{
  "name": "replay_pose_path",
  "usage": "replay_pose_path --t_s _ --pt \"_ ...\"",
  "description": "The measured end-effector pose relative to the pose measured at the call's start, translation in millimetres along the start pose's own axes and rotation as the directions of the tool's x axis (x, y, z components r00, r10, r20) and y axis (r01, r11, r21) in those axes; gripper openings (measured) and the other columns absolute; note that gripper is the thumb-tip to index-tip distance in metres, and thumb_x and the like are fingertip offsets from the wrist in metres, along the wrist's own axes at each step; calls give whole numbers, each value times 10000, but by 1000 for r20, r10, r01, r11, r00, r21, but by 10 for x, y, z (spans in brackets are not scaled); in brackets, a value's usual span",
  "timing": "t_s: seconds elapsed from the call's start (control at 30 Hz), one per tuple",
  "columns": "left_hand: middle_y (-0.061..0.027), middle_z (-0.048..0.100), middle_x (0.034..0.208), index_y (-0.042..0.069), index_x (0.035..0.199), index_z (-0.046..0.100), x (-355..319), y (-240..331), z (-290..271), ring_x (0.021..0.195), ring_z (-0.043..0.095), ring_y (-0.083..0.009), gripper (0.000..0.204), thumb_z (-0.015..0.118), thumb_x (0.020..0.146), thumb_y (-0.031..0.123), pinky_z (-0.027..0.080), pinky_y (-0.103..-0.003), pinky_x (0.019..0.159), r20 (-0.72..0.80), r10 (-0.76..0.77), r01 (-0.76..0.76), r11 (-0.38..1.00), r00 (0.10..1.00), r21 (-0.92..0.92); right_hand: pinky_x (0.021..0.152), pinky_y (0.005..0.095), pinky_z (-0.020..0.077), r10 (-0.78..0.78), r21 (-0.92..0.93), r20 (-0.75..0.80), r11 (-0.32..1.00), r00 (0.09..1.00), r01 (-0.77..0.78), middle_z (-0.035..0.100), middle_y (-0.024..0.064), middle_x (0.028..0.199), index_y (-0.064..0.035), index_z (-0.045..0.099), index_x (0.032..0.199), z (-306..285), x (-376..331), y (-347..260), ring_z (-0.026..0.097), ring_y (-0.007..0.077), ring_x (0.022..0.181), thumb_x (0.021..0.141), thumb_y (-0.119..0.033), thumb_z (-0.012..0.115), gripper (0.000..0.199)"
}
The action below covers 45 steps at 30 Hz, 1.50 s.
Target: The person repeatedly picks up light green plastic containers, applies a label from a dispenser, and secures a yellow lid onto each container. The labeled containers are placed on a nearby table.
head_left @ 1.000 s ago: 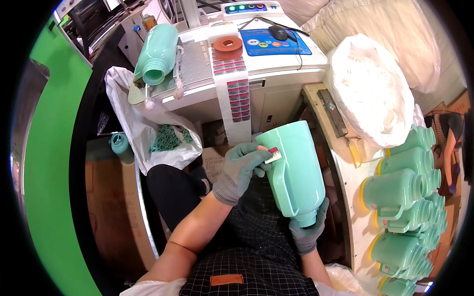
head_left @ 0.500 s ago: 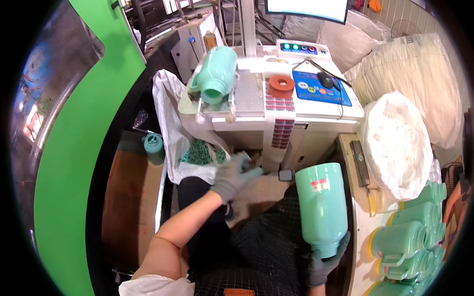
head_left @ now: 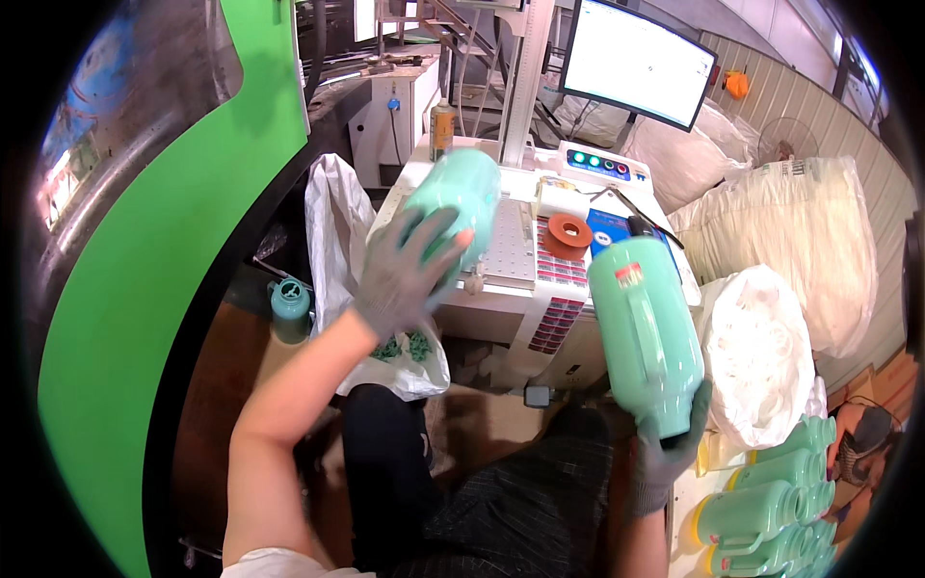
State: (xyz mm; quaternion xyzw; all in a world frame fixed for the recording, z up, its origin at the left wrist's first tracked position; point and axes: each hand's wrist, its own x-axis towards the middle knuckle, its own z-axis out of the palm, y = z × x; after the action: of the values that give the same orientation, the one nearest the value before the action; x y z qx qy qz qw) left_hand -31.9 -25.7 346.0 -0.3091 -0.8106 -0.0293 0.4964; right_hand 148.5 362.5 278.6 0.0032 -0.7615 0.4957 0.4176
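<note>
A glossy mint-green flask body (head_left: 461, 193) lies on the worktop of a white machine, its mouth end hidden behind my hand. Over that near end my left hand (head_left: 405, 275), in a grey glove, closes its fingers and thumb around the body. In my right hand (head_left: 670, 448), also gloved, a second mint-green flask body (head_left: 646, 332) is gripped by its narrow neck. This one is tilted upside down in the air, base up, with its side handle and a small red label facing me.
Behind stand a monitor (head_left: 638, 63) and a button panel (head_left: 599, 166). An orange-brown tape roll (head_left: 568, 234) sits on a label strip (head_left: 556, 323). At right are an open white sack (head_left: 759, 356) and several green flasks (head_left: 752, 511); at left, a small green bottle (head_left: 290, 310) and a green machine panel (head_left: 145, 260).
My left hand has risen from above my lap onto the flask body on the machine. My right hand has lifted its flask body up and forward. The view has tilted upward.
</note>
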Motion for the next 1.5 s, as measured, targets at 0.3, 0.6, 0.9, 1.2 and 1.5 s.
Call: replay_pose_path --t_s 0.3,0.6,0.9,1.2,1.5 --pt "-135 691 1219 39 1312 640 -924 1189 -1277 1078 680 -290 771 987 640 190 536 -426 1001 402 -492 588 315 772 -745 923 474 599 -503 -220 348 776 791 591 486 252 1561 -226 536 1541 2568 895 -441 647 445 1257 786 -406 882 850" --pt "-126 718 1266 82 1379 625 -1622 1567 -1018 1147 715 -276 694 895 824 397 558 -396 1007 808 -398 856 -96 435 -509 692 486 599 -294 -491 500 678 815 547 435 210 1611 -375 535 1505 3975 806 -336 719 366 969 786 -456 828 780" --pt "-190 620 1289 -7 1317 616 -1414 1498 -922 1145 643 -322 668 893 746 202 528 -444 994 683 -274 703 -37 677 -711 991 532 517 -80 -487 639 729 765 482 375 312 1631 -230 355 1653 3305 554 -524 586 414 1312 936 -461 664 815" --pt "-137 534 1360 -40 1443 509 -1607 1536 -700 1232 523 -248 798 767 859 436 404 -390 1094 774 -119 769 -92 622 -632 1078 497 465 124 -641 237 765 964 60 558 177 1456 -86 564 1448 -628 -1378 252 579 376 1286 890 -316 789 644" --pt "-187 501 1445 -43 1505 445 -1263 1739 -467 1262 549 -295 716 631 946 363 452 -434 1085 793 -55 780 -151 607 -608 1139 463 440 132 -579 -706 456 695 -675 373 267 1556 66 247 1604 -2456 -2288 -176 498 388 1365 799 -270 911 1096"
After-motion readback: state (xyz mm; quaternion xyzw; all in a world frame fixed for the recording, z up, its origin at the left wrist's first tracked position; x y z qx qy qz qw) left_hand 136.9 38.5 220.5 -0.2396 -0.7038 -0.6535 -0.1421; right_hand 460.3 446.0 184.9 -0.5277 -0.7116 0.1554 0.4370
